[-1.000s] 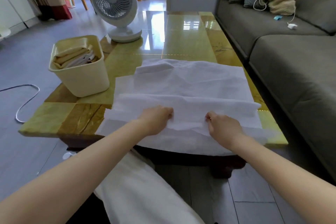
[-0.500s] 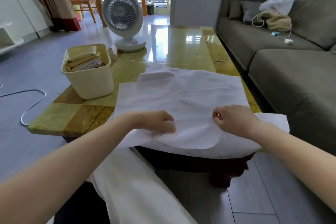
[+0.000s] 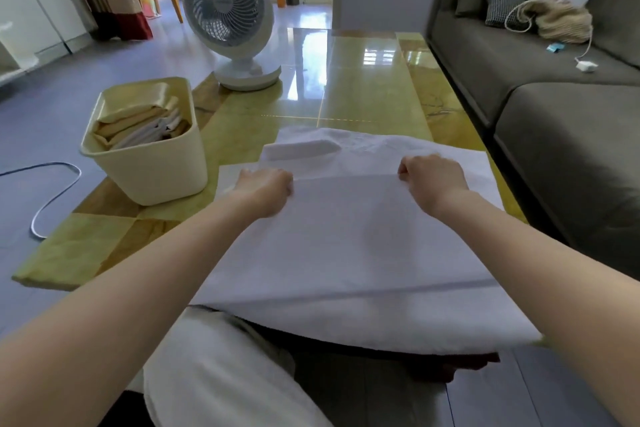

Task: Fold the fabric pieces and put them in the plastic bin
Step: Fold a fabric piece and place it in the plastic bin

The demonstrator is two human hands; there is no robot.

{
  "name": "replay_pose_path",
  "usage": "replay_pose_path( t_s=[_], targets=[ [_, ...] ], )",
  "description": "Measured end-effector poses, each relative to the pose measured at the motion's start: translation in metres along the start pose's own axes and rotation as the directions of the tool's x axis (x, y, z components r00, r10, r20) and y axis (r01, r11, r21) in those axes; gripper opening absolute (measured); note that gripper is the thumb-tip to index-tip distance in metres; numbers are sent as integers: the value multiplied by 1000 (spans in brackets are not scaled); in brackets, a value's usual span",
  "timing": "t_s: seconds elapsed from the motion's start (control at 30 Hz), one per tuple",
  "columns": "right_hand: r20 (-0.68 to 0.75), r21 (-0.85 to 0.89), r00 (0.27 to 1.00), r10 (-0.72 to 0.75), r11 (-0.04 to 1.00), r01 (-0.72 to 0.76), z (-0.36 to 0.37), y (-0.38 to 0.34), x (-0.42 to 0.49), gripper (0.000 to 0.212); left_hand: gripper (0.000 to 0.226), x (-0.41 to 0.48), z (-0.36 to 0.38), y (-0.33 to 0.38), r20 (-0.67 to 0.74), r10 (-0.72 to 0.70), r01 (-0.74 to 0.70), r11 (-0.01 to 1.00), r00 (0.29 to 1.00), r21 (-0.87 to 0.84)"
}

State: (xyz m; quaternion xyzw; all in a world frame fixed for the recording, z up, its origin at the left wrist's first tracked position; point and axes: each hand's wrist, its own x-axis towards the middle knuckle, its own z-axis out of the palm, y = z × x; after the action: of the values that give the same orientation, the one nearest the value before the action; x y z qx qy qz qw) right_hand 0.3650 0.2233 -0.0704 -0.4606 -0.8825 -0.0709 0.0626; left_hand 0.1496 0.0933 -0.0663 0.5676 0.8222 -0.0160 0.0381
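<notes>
While both forearms reach straight forward over the near edge of the desk (image 3: pixel 363 90), the left hand (image 3: pixel 265 189) and the right hand (image 3: pixel 433 180) sit level with each other, knuckles up and fingers curled under. Each grip is narrow and pinches a raised edge of the white fabric (image 3: pixel 363 253), which runs straight between the two fists. From that edge the upper layer slopes back toward the person, and its near part hangs over the near side of the desk. A lower layer lies flat on the desk beyond the hands. On the left of the desk, just beside the fabric, stands the plastic bin (image 3: pixel 149 170), holding folded beige and white pieces (image 3: pixel 138 125). A white fan (image 3: pixel 228 10) stands at the far left, and a grey sofa (image 3: pixel 571 135) lies to the right.
</notes>
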Motion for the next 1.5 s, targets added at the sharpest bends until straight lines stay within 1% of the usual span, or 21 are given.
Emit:
replay_pose_path(
  t_s=[0.1, 0.2, 0.33, 0.53, 0.8, 0.93, 1.0, 1.1, 1.17, 1.3, 1.37, 1.43, 1.5],
  targets=[
    [-18, -19, 1000, -1, 1000, 1, 12, -5, 30, 22, 24, 27, 5, -8, -3, -48, 48, 996, 999, 69],
    [-8, -33, 1000, -9, 999, 9, 26, -11, 60, 21, 23, 52, 10, -18, 15, -99, 98, 993, 995, 63],
    [40, -39, 999, -6, 999, 8, 44, -15, 86, 19, 28, 76, 16, -26, 16, -154, 153, 987, 988, 55],
    [53, -55, 999, -14, 998, 17, 53, -20, 115, 22, 26, 109, 31, -42, -9, -122, 122, 992, 993, 45],
    [64, -50, 998, -20, 998, 23, 63, -26, 127, 24, 25, 126, 41, -51, -71, -113, 119, 989, 991, 83],
    [72, -45, 997, -9, 999, 13, 65, -29, 129, 24, 23, 131, 41, -50, -99, -114, 126, 983, 989, 130],
    [77, -21, 997, 7, 1000, -5, 65, -31, 130, 27, 22, 132, 42, -48, -92, -148, 154, 986, 985, 57],
    [75, 118, 997, -3, 993, -6, 60, -42, 118, 45, 22, 125, 39, -38, -107, -205, 189, 971, 973, -147],
    [32, 199, 996, -78, 977, 70, 54, -55, 99, 49, 24, 111, 37, -23, -139, -173, 140, 966, 975, -219],
    [-22, 372, 980, -197, 908, 191, 46, -78, 39, 40, 19, 63, 40, 15, -149, -28, -9, 970, 988, -241],
    [-32, 452, 974, -226, 866, 215, 48, -83, 9, 35, 18, 38, 47, 31, -100, 40, -68, 952, 994, -299],
    [-6, 501, 973, -232, 841, 203, 53, -83, -14, 33, 19, 18, 54, 42, -41, 89, -98, 937, 995, -336],
    [23, 502, 970, -241, 842, 197, 57, -78, -33, 32, 21, 1, 60, 48, -20, 128, -129, 948, 992, -292]
  ],
)
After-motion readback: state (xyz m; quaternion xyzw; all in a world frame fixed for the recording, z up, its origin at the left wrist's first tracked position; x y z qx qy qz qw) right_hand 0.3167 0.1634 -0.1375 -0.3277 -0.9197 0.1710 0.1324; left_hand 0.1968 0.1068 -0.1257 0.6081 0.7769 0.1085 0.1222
